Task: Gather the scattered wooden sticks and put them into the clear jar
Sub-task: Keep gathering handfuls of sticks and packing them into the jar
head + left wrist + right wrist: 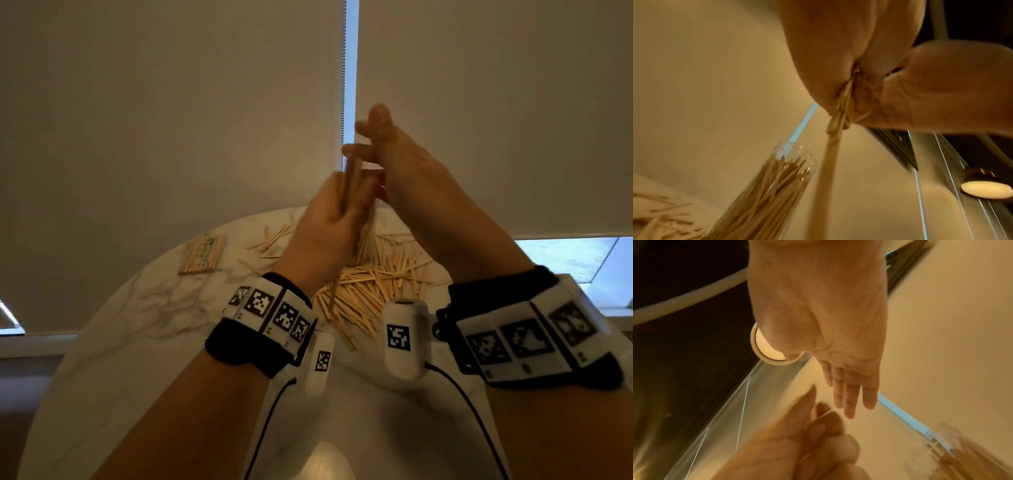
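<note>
Marble table (137, 308) in front of you carries a big loose pile of sticks (370, 284) at centre, so plenty is left. Clear jar (777, 186), beyond that pile and behind your hands, looks well filled. Your left hand (329, 219) has its fingers clamped round a small bundle (351, 185). Your right hand (404, 171) hovers beside it with fingers straight and together, holding nothing.

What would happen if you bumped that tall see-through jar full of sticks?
The jar looks tall and narrow, so a bump near its open top would probably tip it. It stands packed with sticks almost to the rim, so it is likely bottom-steadier than when empty, though a fall would probably spill them.
</note>
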`<state>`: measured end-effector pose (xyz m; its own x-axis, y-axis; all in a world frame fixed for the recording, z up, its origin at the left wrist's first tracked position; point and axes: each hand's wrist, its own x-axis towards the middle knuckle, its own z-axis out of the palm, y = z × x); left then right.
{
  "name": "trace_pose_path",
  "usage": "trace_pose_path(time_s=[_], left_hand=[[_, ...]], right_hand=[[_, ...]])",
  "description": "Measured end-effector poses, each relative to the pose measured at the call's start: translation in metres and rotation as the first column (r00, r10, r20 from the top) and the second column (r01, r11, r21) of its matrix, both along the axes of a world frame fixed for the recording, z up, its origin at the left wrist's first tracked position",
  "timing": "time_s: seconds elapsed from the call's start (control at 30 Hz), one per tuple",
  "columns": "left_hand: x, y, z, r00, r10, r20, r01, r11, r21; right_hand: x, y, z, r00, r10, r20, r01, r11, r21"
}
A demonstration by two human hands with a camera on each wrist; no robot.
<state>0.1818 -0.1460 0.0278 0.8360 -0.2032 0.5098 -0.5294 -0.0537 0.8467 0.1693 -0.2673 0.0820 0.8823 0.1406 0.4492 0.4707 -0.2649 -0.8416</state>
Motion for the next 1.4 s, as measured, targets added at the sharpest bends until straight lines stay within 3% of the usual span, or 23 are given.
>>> trace_pose_path(time_s=[0.03,0.1,0.17,0.2,0.27,0.37,0.5,0.57,0.63,0.7,0.83,0.87,0.97,1.03,1.13,1.2,1.27,1.33,1.4], left_hand=[[0.002,0.005,0.003,0.999,0.045,-0.028,-0.048,0.994,-0.102],[0.007,0.015,0.011,0.993,0.054,-0.105,-0.090,0.925,-0.369],[0.010,0.021,0.016,0.989,0.030,-0.142,-0.106,0.815,-0.569],[0.011,0.021,0.017,0.988,0.026,-0.150,-0.116,0.771,-0.626],[0.010,0.018,0.018,0.986,0.026,-0.167,-0.135,0.715,-0.686],[0.010,0.015,0.017,0.980,0.012,-0.197,-0.146,0.712,-0.687],[0.005,0.008,0.016,0.976,-0.019,-0.219,-0.116,0.804,-0.584],[0.002,0.004,0.016,0.974,-0.042,-0.224,-0.087,0.841,-0.534],[-0.001,0.005,0.019,0.967,-0.075,-0.245,-0.055,0.874,-0.483],[-0.002,0.012,0.026,0.956,-0.072,-0.286,-0.076,0.878,-0.472],[0.000,0.043,0.040,0.911,-0.011,-0.412,-0.268,0.743,-0.613],[-0.001,0.047,0.041,0.901,-0.043,-0.432,-0.254,0.755,-0.605],[-0.006,0.042,0.042,0.862,-0.144,-0.486,-0.115,0.878,-0.465],[-0.009,0.037,0.041,0.851,-0.156,-0.502,-0.091,0.896,-0.434],[-0.009,0.037,0.040,0.856,-0.157,-0.493,-0.063,0.914,-0.400],[-0.009,0.036,0.038,0.869,-0.045,-0.492,-0.087,0.966,-0.243],[-0.009,0.032,0.035,0.895,0.145,-0.421,-0.143,0.989,0.037],[-0.007,0.029,0.029,0.912,0.275,-0.303,-0.187,0.939,0.289],[-0.002,0.033,0.024,0.913,0.314,-0.261,-0.193,0.895,0.401]], right_hand=[[0.001,-0.004,0.000,0.999,0.025,-0.040,-0.025,1.000,-0.013],[0.002,-0.011,-0.006,0.975,0.102,-0.196,-0.149,0.958,-0.245],[0.000,-0.006,-0.016,0.906,0.137,-0.400,-0.331,0.820,-0.468],[0.000,-0.002,-0.020,0.880,0.137,-0.456,-0.375,0.789,-0.487],[0.004,0.009,-0.025,0.887,0.147,-0.437,-0.341,0.846,-0.409],[0.008,0.019,-0.025,0.956,0.080,-0.284,-0.189,0.905,-0.381],[0.009,0.025,-0.026,0.995,-0.031,-0.096,-0.011,0.912,-0.410],[0.010,0.026,-0.029,0.998,-0.068,0.006,0.063,0.889,-0.454],[0.014,0.021,-0.030,0.993,-0.079,0.090,0.117,0.814,-0.569],[0.016,0.012,-0.028,0.992,-0.094,0.087,0.128,0.748,-0.652],[0.012,-0.003,-0.023,0.995,-0.064,-0.080,-0.015,0.684,-0.729],[0.010,-0.002,-0.023,0.995,-0.054,-0.088,-0.031,0.660,-0.751],[0.008,0.007,-0.025,0.998,-0.068,0.007,0.047,0.610,-0.791],[0.010,0.011,-0.029,0.991,-0.123,0.060,0.122,0.594,-0.795],[0.017,0.009,-0.038,0.986,-0.162,0.023,0.120,0.618,-0.777],[0.021,0.005,-0.041,0.983,-0.182,0.003,0.120,0.637,-0.762],[0.022,0.000,-0.038,0.981,-0.189,-0.043,0.095,0.660,-0.745],[0.024,-0.003,-0.038,0.979,-0.167,-0.117,0.032,0.689,-0.724],[0.022,-0.001,-0.037,0.973,-0.143,-0.180,-0.032,0.693,-0.720]])
